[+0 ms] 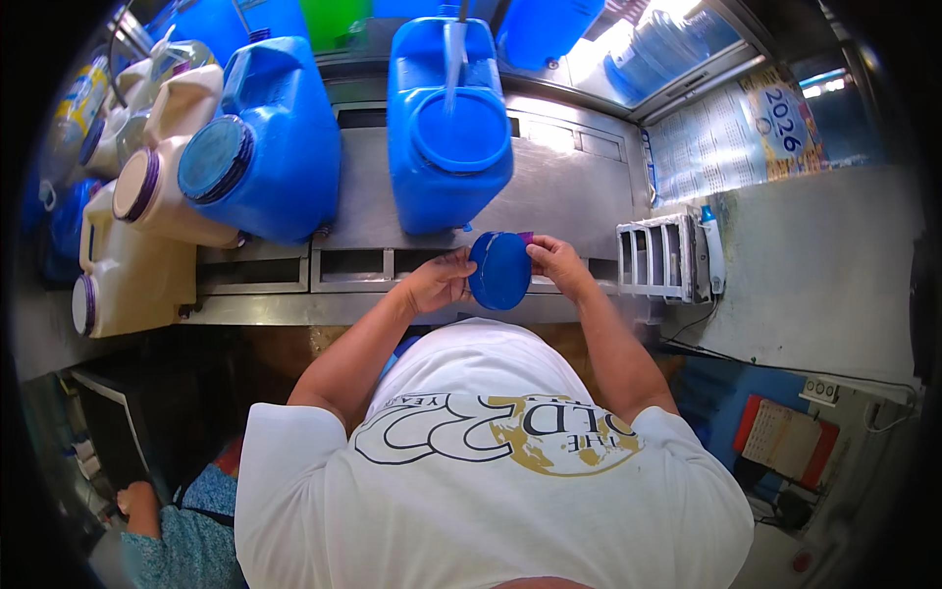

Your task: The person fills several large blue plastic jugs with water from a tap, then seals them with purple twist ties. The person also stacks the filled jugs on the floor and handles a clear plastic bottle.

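My left hand grips the left edge of a round blue screw lid, held in front of my belly above the counter's front edge. At the lid's upper right edge, my right hand pinches a small purple strip, its fingertips against the rim. Just beyond the lid stands a blue plastic water jug with its wide round mouth uncapped. A clear stream of water runs down at this jug from above.
Capped jugs crowd the left: a blue jug, a beige jug and a yellowish jug. They stand on a stainless steel counter. A white slotted holder is at right. Another person's arm shows lower left.
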The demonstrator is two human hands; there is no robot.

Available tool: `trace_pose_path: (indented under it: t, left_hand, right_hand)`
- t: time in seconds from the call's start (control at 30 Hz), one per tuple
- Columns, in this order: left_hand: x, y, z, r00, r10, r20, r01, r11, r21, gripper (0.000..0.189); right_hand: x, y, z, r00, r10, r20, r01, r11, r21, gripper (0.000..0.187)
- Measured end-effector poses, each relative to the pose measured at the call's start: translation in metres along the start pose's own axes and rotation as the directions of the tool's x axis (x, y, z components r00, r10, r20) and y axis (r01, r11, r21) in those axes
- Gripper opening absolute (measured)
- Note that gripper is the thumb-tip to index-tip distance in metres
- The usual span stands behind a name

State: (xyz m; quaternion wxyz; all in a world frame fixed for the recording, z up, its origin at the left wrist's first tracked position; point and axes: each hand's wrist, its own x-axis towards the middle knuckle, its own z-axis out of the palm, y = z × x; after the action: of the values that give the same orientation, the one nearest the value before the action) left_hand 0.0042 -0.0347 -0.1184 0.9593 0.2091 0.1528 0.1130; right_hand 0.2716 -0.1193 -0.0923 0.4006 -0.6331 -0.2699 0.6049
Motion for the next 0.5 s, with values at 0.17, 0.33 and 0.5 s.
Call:
trace_pose_path:
  t: [0.17, 0.33, 0.5]
  left_hand:
    - [0.036, 0.003, 0.030, 0.998, -0.016, 0.064, 0.017, 1.000, -0.019, 0.053]
    - [0.060, -0.015, 0.038, 0.993, -0.039, 0.111, 0.051, 0.993, -0.111, 0.068]
    - [0.071, -0.027, 0.050, 0.996, 0.054, 0.075, -0.050, 0.998, -0.049, 0.070]
  right_hand:
    - [-0.020, -0.020, -0.043, 0.990, -0.008, 0.144, -0.015, 0.988, 0.152, 0.044]
    - [-0.025, -0.012, -0.070, 0.967, 0.061, 0.246, -0.126, 0.959, 0.255, 0.048]
    - [-0.016, -0.010, -0.089, 0.939, 0.020, 0.343, -0.146, 0.926, 0.347, 0.050]
